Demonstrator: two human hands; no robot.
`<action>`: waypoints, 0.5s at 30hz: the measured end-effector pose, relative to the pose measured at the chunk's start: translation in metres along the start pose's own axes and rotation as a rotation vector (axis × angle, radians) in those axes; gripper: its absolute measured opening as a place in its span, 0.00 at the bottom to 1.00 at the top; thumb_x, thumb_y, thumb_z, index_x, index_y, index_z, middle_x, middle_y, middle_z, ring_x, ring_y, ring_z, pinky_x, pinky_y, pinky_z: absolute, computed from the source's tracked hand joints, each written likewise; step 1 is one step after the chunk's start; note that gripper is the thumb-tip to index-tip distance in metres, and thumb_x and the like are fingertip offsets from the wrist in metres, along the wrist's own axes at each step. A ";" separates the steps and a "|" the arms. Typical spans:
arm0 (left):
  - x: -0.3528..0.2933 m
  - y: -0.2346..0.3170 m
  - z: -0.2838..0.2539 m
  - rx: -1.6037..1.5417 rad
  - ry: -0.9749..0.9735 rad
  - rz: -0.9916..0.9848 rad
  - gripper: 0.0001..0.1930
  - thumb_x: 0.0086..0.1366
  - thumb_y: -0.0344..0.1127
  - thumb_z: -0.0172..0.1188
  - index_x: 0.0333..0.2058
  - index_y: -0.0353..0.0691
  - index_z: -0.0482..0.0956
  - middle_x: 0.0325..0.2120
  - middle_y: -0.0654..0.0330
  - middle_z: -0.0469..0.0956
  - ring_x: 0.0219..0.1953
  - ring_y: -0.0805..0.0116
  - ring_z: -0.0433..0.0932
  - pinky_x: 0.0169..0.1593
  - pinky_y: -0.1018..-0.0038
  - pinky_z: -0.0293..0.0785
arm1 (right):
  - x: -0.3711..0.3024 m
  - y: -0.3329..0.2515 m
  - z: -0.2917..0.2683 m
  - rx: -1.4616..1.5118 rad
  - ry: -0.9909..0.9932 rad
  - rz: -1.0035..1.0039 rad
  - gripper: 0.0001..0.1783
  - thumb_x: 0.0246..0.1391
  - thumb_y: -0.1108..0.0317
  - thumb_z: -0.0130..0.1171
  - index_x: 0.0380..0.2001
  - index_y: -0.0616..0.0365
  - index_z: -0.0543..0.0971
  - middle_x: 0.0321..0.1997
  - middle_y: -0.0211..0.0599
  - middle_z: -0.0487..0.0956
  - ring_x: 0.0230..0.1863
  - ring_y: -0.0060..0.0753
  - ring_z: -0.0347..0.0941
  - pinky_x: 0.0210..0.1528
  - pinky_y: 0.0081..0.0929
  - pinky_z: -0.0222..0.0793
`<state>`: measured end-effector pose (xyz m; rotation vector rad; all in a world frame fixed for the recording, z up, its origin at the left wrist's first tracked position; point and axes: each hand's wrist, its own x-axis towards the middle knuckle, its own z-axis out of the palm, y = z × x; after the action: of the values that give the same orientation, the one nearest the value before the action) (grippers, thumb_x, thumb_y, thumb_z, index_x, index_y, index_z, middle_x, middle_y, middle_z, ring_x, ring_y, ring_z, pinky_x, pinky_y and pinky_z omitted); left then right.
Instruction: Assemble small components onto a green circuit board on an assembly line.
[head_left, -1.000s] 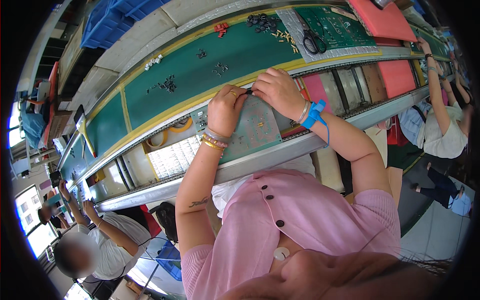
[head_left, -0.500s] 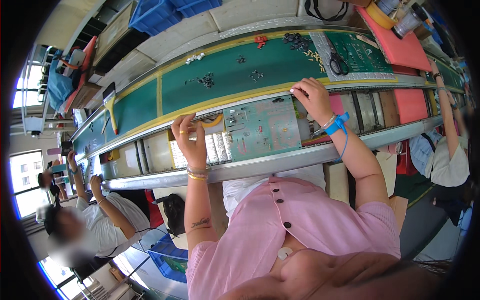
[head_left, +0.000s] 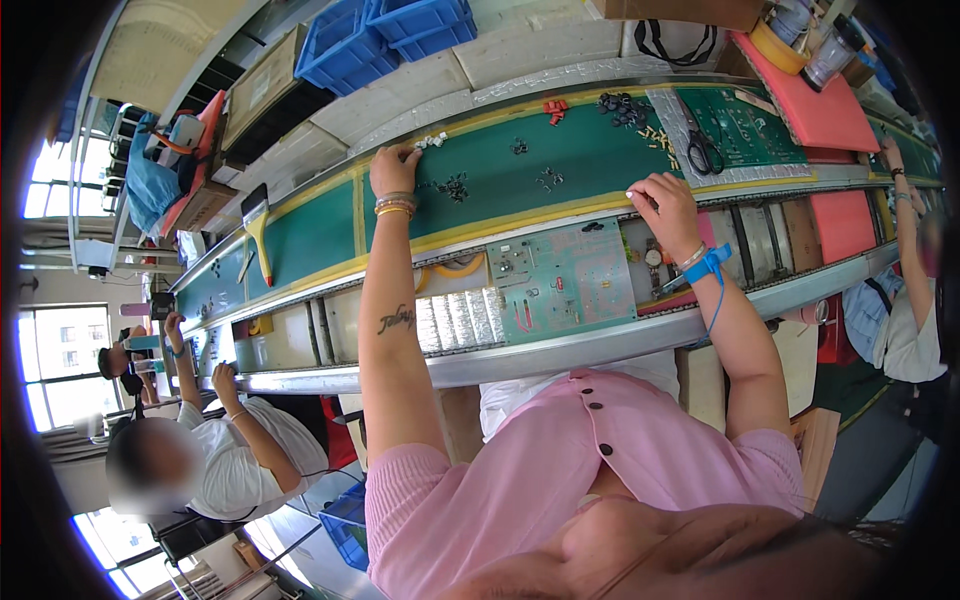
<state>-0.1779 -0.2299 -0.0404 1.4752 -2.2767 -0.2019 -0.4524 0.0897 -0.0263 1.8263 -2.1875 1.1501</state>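
My left hand [head_left: 395,174] curls at the white parts [head_left: 432,141] by the bench's [head_left: 320,215] far edge; my right hand [head_left: 667,208] curls beside the board [head_left: 585,262], along the near edge. Whether either pinches anything, I cannot tell. Components [head_left: 593,226] already sit on the board; black parts [head_left: 449,187] lie loose.

A dark cursive tattoo [head_left: 396,320] runs across the worker's left forearm [head_left: 390,270]; pale markings on the green circuit board [head_left: 585,272] are too small to read.

Looks like an electronics workshop: circuit board [head_left: 565,285] between metal rails [head_left: 520,361], component piles [head_left: 453,188] on far green surface [head_left: 320,228], co-workers [head_left: 248,458] left and right.
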 end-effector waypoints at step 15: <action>-0.190 0.044 -0.086 -0.741 0.194 0.004 0.15 0.57 0.21 0.56 0.45 0.36 0.74 0.42 0.58 0.69 0.37 0.72 0.71 0.40 0.77 0.72 | 0.007 0.007 0.002 0.082 -0.006 0.061 0.09 0.52 0.64 0.58 0.23 0.57 0.75 0.20 0.33 0.71 0.25 0.37 0.67 0.28 0.33 0.62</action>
<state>-0.1118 -0.0318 0.0016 1.0360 -1.7554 -0.7682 -0.4592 0.0827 -0.0277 1.8070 -2.2461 1.2656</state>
